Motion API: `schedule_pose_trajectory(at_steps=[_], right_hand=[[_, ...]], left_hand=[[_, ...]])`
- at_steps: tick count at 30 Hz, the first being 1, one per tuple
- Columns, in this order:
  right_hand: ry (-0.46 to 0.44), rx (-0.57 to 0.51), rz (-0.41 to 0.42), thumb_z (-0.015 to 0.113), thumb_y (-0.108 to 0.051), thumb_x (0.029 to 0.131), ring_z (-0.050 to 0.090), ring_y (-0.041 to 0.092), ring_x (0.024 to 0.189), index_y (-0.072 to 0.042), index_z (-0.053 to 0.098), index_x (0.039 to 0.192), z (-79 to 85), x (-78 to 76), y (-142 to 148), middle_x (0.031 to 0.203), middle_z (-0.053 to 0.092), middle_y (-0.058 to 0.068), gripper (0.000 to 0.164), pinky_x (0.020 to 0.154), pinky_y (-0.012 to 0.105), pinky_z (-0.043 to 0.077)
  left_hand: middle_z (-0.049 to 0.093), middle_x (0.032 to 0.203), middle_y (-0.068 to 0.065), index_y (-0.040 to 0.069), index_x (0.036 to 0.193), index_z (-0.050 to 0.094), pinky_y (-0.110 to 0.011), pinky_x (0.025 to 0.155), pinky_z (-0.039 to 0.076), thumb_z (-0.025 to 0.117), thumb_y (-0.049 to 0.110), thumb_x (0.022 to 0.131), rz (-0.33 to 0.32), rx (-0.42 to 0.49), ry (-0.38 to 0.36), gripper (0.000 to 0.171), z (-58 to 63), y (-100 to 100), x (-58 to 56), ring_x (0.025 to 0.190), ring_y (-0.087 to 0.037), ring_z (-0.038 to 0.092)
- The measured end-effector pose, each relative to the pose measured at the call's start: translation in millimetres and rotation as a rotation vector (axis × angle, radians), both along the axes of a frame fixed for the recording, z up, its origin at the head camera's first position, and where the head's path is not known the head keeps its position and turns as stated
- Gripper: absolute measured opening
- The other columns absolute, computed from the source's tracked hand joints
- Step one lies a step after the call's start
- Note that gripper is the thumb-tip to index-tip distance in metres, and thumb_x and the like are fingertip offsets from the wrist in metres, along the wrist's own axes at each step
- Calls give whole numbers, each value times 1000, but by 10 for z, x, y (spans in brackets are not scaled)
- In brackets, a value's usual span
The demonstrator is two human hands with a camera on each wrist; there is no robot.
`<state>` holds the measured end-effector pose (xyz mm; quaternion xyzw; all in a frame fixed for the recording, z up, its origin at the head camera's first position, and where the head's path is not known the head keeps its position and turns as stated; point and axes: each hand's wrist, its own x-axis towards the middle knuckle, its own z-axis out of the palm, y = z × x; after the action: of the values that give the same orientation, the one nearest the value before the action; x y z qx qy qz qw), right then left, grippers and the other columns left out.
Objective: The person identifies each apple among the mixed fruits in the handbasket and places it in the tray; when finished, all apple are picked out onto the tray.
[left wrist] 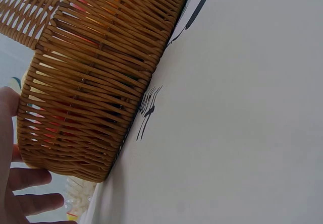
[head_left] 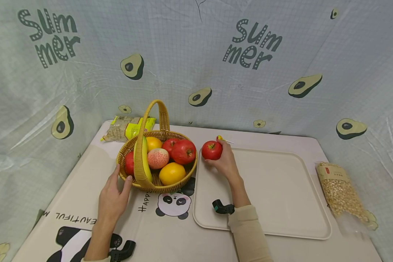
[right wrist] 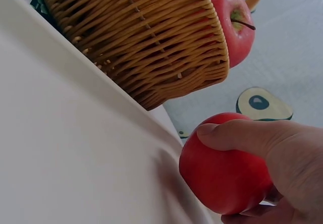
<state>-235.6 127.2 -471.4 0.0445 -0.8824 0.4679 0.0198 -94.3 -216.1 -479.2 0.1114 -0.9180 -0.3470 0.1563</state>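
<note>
A yellow wicker basket (head_left: 157,188) with a tall handle holds several fruits: red apples (head_left: 183,151), a speckled pink peach (head_left: 158,158), a yellow lemon (head_left: 172,174), an orange fruit (head_left: 154,144) and a banana (head_left: 146,163). My left hand (head_left: 112,200) touches the basket's left side, its fingers fairly straight and spread along the wicker (left wrist: 86,82). Between thumb and fingers, my right hand (head_left: 225,160) grips a red apple (right wrist: 222,168) at the far left corner of the beige tray (head_left: 265,189). Whether that apple touches the tray, I cannot tell.
Behind the basket lies a yellow and clear packet (head_left: 121,129). Right of the tray lies a bag of pale beans or grains (head_left: 338,189). A small red and yellow thing (head_left: 219,138) shows behind my right hand. A patterned sheet hangs around the table's back and sides.
</note>
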Motion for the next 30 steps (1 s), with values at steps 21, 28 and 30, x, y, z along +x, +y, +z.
schedule_pose_trajectory(at_steps=[21,28,30], right_hand=[[-66,-21,0,86,-15,75,45,40,138,-2,33,151,-77,-21,11,149,43,22,94,113,57,42],[-61,-6,9,86,-15,76,46,41,137,-2,32,152,-73,-19,10,149,42,24,94,113,57,41],[-54,-4,13,86,-15,76,46,41,137,-2,32,153,-66,-16,11,149,42,24,94,114,57,41]], left_hand=[[39,157,-24,8,158,30,-60,117,33,48,44,103,2,-2,4,69,-12,-3,-8,143,-46,38],[39,157,-25,7,158,30,-60,116,33,48,44,103,2,-7,4,68,-10,2,-4,143,-47,39],[39,157,-25,7,158,29,-60,116,33,48,44,103,1,-4,2,68,-8,3,-2,143,-47,39]])
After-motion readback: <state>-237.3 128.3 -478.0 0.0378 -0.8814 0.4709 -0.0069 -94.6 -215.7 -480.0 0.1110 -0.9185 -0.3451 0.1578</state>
